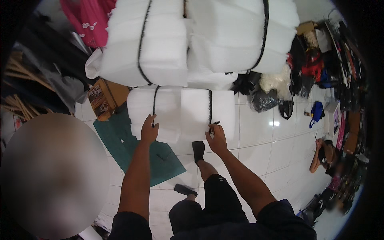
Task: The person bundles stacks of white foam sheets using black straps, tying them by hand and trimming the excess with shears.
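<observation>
Two bundles of white foam sheets stand side by side in front of me, a left bundle (pixel 168 110) and a right bundle (pixel 195 108). Each is bound by a dark strap. My left hand (pixel 149 130) is closed at the near end of the left strap (pixel 155 100), its fingertips against the foam. On the other bundle, my right hand (pixel 217 139) grips the right strap (pixel 210 104) near the lower edge, and a short dark end sticks out above its fingers.
Larger strapped foam stacks (pixel 164 44) rise behind the bundles. A green cutting mat (pixel 160 164) lies on the tiled floor at left, beside a cardboard box (pixel 108 98). Plastic bags (pixel 265 100) sit at right. A person (pixel 326 156) sits far right; a large blurred shape fills the lower left.
</observation>
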A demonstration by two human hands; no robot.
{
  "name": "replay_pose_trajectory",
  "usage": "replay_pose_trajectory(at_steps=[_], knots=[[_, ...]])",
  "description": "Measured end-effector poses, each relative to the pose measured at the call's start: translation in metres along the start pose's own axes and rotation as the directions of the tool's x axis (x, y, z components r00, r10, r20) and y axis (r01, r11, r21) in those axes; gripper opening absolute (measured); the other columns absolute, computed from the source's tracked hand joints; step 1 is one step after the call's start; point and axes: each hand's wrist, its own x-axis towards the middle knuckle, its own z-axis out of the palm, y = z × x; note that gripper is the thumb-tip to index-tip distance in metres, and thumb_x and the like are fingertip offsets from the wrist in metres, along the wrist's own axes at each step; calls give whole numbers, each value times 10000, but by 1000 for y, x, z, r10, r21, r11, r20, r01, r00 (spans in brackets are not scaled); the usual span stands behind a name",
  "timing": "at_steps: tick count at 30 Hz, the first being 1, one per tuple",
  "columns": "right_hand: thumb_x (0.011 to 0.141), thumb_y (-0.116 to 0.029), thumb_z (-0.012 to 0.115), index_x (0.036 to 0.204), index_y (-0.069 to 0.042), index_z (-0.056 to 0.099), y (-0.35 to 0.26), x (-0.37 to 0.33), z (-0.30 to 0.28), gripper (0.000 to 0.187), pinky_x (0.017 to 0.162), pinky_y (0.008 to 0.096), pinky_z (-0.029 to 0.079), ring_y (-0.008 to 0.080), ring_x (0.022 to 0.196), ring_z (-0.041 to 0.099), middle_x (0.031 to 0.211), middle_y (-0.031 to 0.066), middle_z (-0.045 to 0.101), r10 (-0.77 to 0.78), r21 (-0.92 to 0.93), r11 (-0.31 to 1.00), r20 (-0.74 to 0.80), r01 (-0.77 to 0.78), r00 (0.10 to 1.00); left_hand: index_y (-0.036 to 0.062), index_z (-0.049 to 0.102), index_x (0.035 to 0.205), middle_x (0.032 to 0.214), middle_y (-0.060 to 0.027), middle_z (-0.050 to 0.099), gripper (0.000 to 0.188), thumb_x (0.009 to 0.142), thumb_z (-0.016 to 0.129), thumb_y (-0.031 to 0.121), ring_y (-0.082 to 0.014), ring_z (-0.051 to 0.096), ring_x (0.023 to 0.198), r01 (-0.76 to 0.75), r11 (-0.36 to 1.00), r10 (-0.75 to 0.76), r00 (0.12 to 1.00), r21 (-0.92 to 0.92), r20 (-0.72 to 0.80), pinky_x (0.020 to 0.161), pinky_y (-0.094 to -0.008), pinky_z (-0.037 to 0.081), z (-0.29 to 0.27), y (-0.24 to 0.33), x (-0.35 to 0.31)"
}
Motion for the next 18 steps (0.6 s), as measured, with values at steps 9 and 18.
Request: replay_pose_trajectory(at_steps=[9, 18], knots=[[781, -80, 660, 1145, -23, 516, -17, -50, -40, 395, 824, 380, 476, 316, 1001, 556, 1097, 186, 550, -326, -183, 920, 130, 346, 936, 41, 607, 1123, 1113, -153, 624, 343, 891, 581, 292, -289, 585, 1068, 501, 808, -537, 843, -312, -36, 934, -374, 445, -11, 2, -290], [874, -324, 536, 998, -61, 610, -21, -175, -18, 300, 853, 440, 483, 360, 966, 611, 971, 172, 644, 30, -336, 480, 930, 810, 367, 20, 666, 1012, 1021, -173, 659, 320, 834, 613, 281, -288, 618, 972, 643, 232, -972, 182, -730, -148, 851, -391, 484, 32, -72, -748]])
